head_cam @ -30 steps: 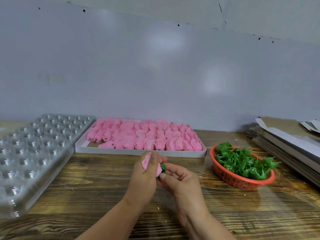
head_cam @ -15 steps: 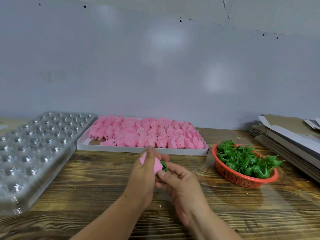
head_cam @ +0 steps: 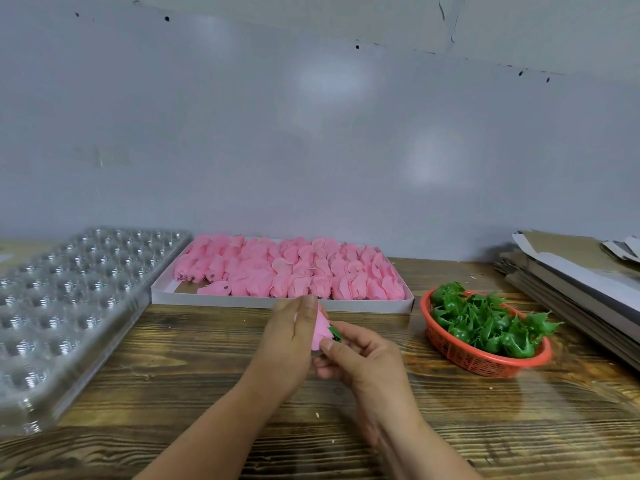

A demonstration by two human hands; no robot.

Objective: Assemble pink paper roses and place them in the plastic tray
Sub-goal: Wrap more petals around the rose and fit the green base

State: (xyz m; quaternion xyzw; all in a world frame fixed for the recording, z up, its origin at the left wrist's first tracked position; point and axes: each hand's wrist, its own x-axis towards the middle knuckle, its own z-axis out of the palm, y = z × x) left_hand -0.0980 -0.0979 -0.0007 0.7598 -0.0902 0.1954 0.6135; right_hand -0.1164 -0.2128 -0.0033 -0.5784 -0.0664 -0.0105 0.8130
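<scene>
1. Over the middle of the wooden table [head_cam: 194,368], my left hand [head_cam: 287,344] stays wrapped round the pink paper rose [head_cam: 319,330], as a second ago.
2. My right hand [head_cam: 360,358] pinches the green calyx [head_cam: 335,333] at the rose's base; it has seated a little closer, so I judge the joining nearly done.
3. At 9 o'clock the plastic tray [head_cam: 62,306] shows no roses in its cups yet.
4. At 12 o'clock the white box [head_cam: 277,303] holds loose pink petals [head_cam: 298,271]; at 3 o'clock sits the red basket [head_cam: 485,362].
</scene>
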